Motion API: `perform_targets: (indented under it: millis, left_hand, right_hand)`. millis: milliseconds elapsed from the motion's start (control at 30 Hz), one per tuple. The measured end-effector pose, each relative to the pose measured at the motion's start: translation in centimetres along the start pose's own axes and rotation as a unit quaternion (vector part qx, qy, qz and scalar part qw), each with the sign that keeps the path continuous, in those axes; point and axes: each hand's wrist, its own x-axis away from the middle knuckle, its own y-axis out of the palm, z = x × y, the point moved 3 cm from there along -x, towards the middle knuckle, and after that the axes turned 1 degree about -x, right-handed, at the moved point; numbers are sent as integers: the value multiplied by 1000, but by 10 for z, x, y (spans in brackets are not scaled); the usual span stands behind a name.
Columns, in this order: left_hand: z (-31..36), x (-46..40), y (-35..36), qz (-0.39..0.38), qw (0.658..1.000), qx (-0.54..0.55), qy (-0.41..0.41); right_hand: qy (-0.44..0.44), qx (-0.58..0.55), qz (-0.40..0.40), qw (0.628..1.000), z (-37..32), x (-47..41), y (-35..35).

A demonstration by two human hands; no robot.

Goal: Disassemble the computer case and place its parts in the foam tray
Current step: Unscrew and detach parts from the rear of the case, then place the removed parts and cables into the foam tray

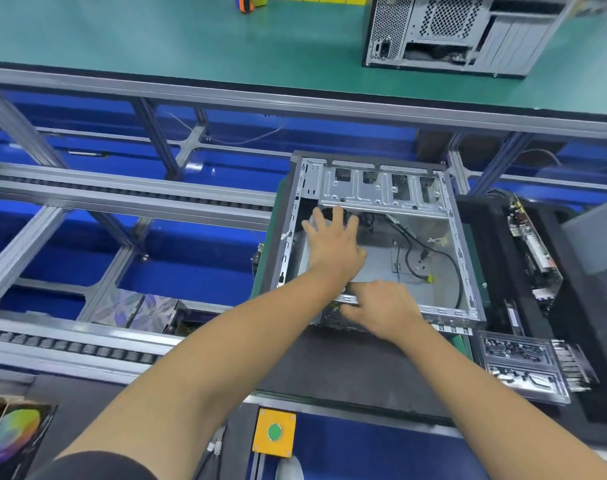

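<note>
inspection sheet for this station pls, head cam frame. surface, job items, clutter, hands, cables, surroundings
Surface: dark mat under the open computer case, on a conveyor line.
Job's things: case lies open side up, mostly emptied; black foam tray to its right already holds a circuit board.
Clutter: clear plastic tray of small parts beside the case's near corner.
Hands: left hand reaches inside the case, fingers spread; right hand grips the case's near edge.
Cables: loose black cables with a yellow connector on the case floor.
Surroundings: second computer case on the green bench; yellow box with green button near the front.
</note>
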Motion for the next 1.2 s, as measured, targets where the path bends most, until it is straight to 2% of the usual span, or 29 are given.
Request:
perform_targets:
  millis: [167,333,533,600,900,1067,1200]
  left_hand:
    - [-4,-6,-11,-2,998,54,-36]
    - [-23,-5,-10,-77,993,29,-79]
    - [-13,-2,-17,-68,996,-59,19]
    - [-15,-1,-21,-66,996,-60,27]
    - [1,-9,-45,-27,995,64,74]
    - [-12,-5,-55,-4,985,149,87]
    - [-23,-3,-80,48,975,195,93]
  right_hand:
    - [5,-2,3,1000,0,1,-2]
    - [10,-17,6,1000,1,0,-1]
    - [8,-15,16,1000,2,1,1]
    - [8,-10,19,1000,2,1,1]
    - [17,-18,27,999,3,1,3]
    - [20,-15,33,999,3,0,3]
    - [16,-20,33,999,3,0,4]
